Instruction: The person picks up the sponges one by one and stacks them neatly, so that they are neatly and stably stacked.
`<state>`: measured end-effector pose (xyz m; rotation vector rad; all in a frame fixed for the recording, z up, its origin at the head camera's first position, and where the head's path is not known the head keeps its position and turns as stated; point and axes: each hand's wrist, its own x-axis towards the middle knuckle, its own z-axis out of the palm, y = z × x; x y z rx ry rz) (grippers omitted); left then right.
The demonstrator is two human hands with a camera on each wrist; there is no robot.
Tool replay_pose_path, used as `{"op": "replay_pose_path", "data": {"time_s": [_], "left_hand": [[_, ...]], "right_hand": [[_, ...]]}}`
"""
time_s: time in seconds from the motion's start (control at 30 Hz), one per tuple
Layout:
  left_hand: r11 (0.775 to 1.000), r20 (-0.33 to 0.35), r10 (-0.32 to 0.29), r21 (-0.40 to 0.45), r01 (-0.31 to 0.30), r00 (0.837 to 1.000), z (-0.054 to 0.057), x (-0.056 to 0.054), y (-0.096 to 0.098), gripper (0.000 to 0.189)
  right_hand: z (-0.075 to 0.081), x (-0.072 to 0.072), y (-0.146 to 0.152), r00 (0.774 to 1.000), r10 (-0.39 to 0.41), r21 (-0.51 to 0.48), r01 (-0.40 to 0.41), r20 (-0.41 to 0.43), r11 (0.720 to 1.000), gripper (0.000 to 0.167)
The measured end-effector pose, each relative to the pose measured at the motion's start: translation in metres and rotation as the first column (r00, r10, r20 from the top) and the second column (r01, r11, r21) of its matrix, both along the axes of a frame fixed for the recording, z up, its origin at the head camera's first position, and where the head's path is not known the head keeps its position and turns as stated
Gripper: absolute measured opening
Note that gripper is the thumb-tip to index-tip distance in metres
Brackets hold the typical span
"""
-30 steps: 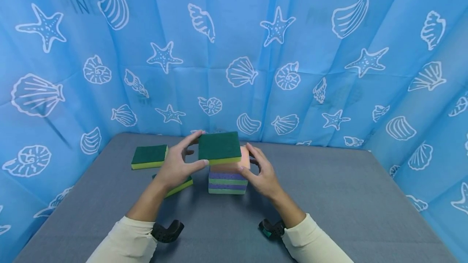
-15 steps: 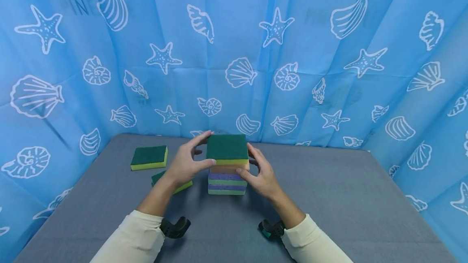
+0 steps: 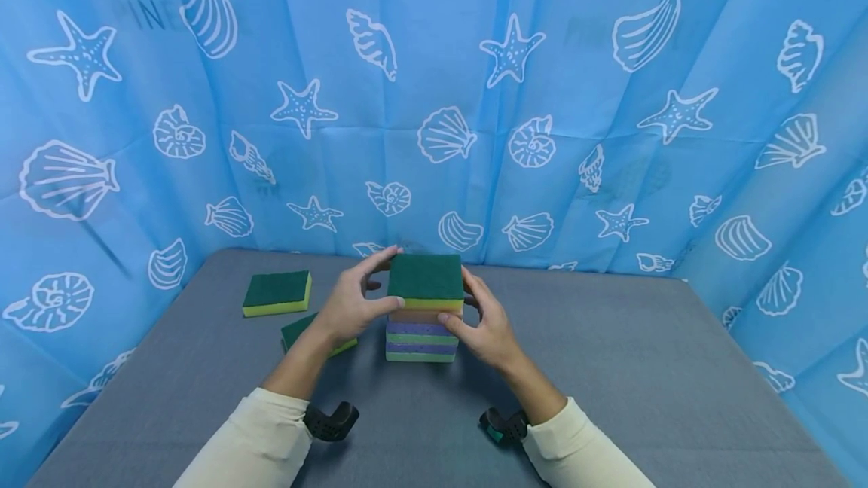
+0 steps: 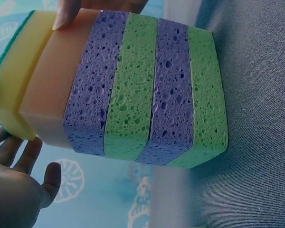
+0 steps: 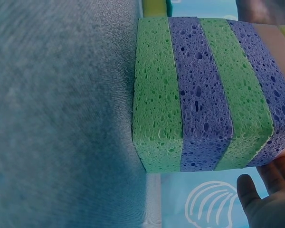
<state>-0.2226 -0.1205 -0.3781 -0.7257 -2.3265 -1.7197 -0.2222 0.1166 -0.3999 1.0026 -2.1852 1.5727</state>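
A stack of sponges rises from the table in the head view. At its base, green sponges [image 4: 206, 95] alternate with purple sponges [image 4: 173, 90]. Above them sits a peach sponge [image 4: 61, 66], topped by a yellow scouring sponge [image 3: 425, 276] with a dark green pad. My left hand [image 3: 349, 309] grips that top sponge at its left side, thumb in front and fingers behind. From the right, my right hand [image 3: 488, 326] holds the peach sponge, its thumb on the front face. The fingers behind the stack are partly hidden.
Two more scouring sponges lie left of the stack: one farther back [image 3: 276, 292], one nearer [image 3: 294, 330] and partly covered by my left wrist. A grey cloth covers the table [image 3: 610, 367]. Behind it hangs a blue curtain [image 3: 570, 96] with shell prints.
My left hand has moved right and slightly down, bringing the scouring sponge from left of the stack's top squarely onto the peach sponge. My right hand has stayed nearly still.
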Motion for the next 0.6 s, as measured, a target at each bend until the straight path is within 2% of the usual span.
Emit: {"op": "replay_pose_path", "data": {"time_s": [0.23,0.6], "left_hand": [[1.000,0.018,-0.004,-0.005,0.004,1.000,-0.001,-0.001,0.001,0.072],[1.000,0.014,-0.016,-0.015,0.017,1.000,-0.003,-0.004,0.001,0.071]], "right_hand": [[-0.027,-0.018,0.004,1.000,-0.007,0.007,0.007,0.003,1.000,0.077],[-0.030,-0.022,0.006,1.000,0.022,-0.013,-0.022,-0.005,1.000,0.079]]}}
